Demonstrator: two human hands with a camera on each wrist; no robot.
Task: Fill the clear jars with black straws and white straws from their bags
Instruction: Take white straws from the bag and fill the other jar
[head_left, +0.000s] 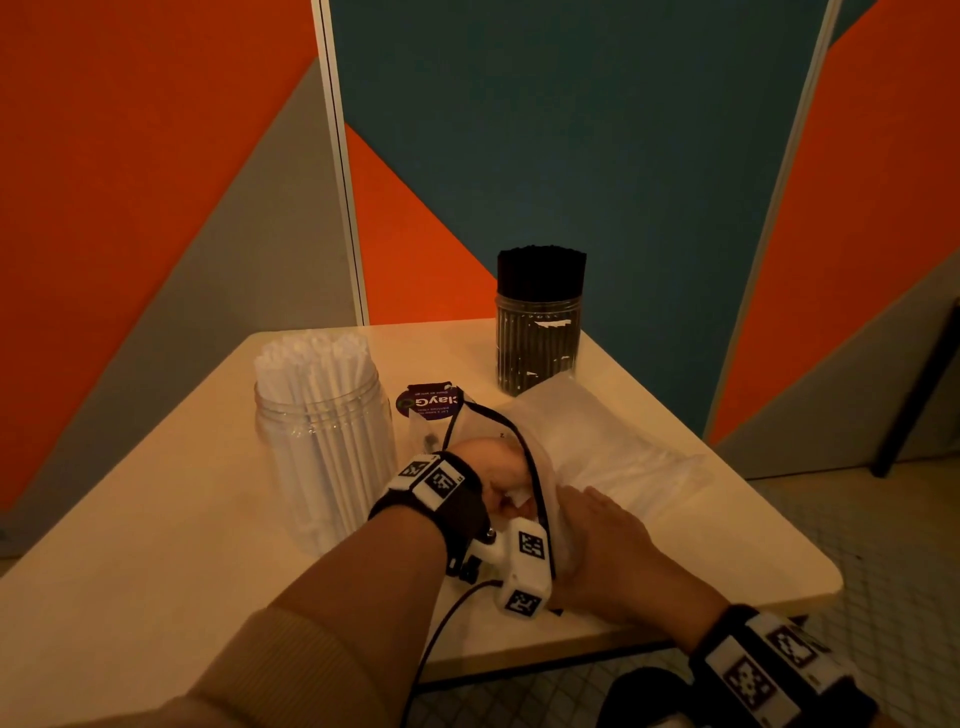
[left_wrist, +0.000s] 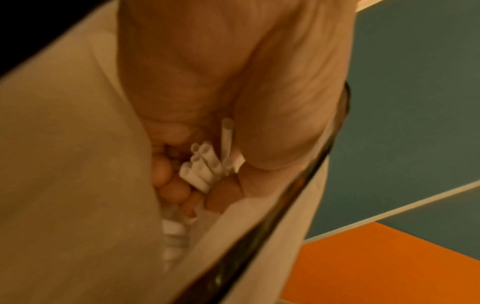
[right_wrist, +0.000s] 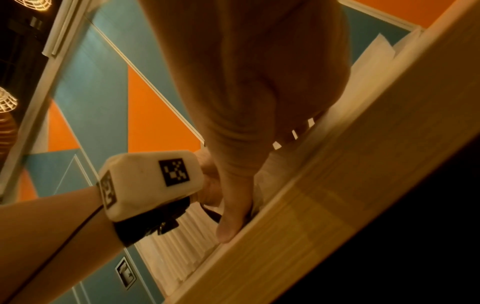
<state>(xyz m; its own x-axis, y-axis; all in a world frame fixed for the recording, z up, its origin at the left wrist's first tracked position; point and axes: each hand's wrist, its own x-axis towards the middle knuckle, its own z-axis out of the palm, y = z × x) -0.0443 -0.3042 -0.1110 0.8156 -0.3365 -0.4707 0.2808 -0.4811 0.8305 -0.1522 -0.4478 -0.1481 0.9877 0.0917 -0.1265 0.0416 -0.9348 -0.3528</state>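
Observation:
A clear jar (head_left: 322, 431) packed with white straws stands at the left of the table. Another clear jar (head_left: 537, 338), full of black straws, stands at the back. The white-straw bag (head_left: 613, 452) lies between them, its black-edged mouth towards me. My left hand (head_left: 491, 467) is inside that mouth. In the left wrist view its fingers (left_wrist: 179, 191) curl round a small bundle of white straws (left_wrist: 202, 166) between the bag walls (left_wrist: 64, 164). My right hand (head_left: 597, 535) lies flat on the bag near the table's front edge, fingers straight, thumb (right_wrist: 233, 216) pointing down.
A purple printed label (head_left: 430, 402) lies beside the white-straw jar. The pale table (head_left: 156, 545) has a rounded right corner, with tiled floor below. Orange, grey and teal wall panels (head_left: 597, 130) stand right behind the table. A cable runs from the left wrist camera (right_wrist: 150, 181).

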